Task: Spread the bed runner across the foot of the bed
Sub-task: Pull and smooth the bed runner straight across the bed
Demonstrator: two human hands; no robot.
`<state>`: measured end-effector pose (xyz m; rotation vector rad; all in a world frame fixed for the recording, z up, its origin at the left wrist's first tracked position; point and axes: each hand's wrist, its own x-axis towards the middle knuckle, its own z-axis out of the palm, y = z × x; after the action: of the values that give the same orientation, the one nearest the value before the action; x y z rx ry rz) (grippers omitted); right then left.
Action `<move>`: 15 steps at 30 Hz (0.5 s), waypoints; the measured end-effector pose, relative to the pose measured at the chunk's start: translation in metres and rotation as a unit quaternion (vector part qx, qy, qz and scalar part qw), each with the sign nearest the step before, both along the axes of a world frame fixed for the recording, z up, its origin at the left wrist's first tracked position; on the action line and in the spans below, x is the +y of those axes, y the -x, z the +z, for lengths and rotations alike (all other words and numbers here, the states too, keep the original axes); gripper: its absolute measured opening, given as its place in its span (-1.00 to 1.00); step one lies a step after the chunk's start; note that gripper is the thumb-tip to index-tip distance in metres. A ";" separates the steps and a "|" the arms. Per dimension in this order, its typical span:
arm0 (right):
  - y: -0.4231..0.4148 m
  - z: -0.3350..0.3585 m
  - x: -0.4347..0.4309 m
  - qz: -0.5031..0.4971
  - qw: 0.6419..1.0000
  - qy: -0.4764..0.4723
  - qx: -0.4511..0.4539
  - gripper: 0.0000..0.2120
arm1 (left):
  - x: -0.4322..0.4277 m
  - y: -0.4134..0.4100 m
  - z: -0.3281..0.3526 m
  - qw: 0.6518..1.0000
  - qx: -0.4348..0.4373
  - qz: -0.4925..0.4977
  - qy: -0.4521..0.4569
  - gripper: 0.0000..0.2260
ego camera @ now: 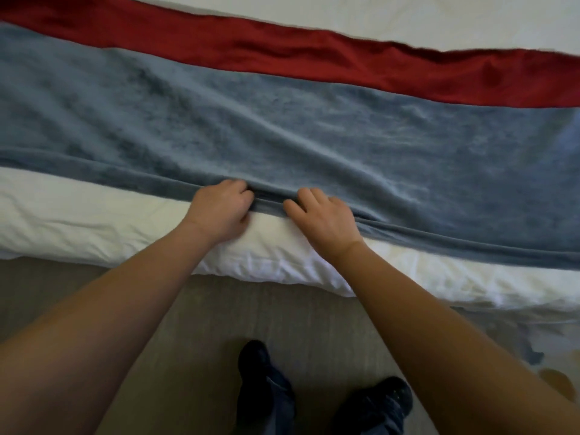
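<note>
hands, left hand (219,208) and right hand (323,215), pinch blue runner (282,127) edge.

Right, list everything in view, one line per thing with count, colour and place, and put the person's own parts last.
bed runner: one, blue-grey plush, laid across the bed from left to right, with folds near its front edge.
red cloth: one strip, dark red, just beyond the runner's far edge.
white bedding: white, along the bed's near edge below the runner and again beyond the red strip.
floor: beige, in front of the bed.
left hand: one, bare, fingers curled on the runner's front edge.
right hand: one, bare, gripping the same edge beside the left.
shoes: two, dark, on the floor below.
</note>
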<state>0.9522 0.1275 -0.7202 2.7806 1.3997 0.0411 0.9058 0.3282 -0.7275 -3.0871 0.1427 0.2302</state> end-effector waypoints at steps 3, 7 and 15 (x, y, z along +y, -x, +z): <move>-0.003 0.002 0.025 -0.002 0.999 0.038 -0.003 -0.72 | 0.012 -0.001 -0.001 0.995 -0.037 -0.087 0.014 -0.87; 0.002 -0.005 0.038 -0.040 0.994 0.073 0.076 -0.84 | 0.023 0.002 -0.001 0.985 -0.087 -0.151 0.014 -0.92; 0.007 0.009 0.037 0.065 0.987 0.021 0.144 -0.80 | 0.040 0.021 0.011 0.976 -0.010 -0.191 0.109 -0.90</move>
<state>0.9457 0.1645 -0.7107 2.7400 1.6172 -0.3981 0.8849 0.3684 -0.7163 -3.1840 0.8006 0.1747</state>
